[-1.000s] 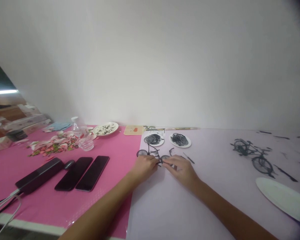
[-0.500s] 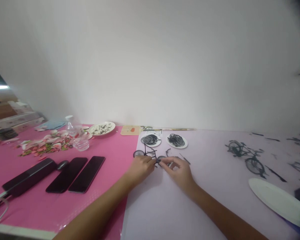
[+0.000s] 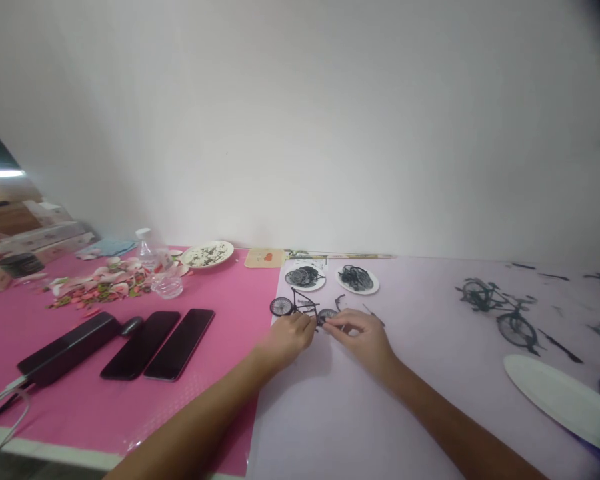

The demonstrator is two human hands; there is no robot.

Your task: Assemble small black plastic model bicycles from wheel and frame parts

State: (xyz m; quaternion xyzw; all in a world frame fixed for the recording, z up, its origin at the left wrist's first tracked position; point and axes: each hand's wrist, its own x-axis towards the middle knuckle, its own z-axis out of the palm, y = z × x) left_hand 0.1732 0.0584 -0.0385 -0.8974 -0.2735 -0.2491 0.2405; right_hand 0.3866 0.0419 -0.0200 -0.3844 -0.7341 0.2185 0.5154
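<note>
A small black model bicycle [image 3: 305, 305] is between my hands over the pale sheet, one wheel to the left and the other near my right fingertips. My left hand [image 3: 291, 337] is closed on the lower part of its frame. With thumb and index finger pinched at the right wheel's edge, my right hand [image 3: 361, 335] holds the bicycle's right end. The fingertips hide the exact grip points. Just behind are two white plates, the left plate [image 3: 321, 283] with black wheels and the right plate [image 3: 377, 283] with thin black parts.
Finished-looking black bicycles [image 3: 500, 310] and loose black parts lie at the right, near a white oval plate [image 3: 560, 397]. On the pink cover at left are two phones [image 3: 180, 345], a black power strip [image 3: 70, 350], a bottle [image 3: 147, 250], petals and a speckled plate [image 3: 207, 255].
The whole view has shifted slightly, with the table things appearing a little further right. Both hands keep their closed grip at the bicycle.
</note>
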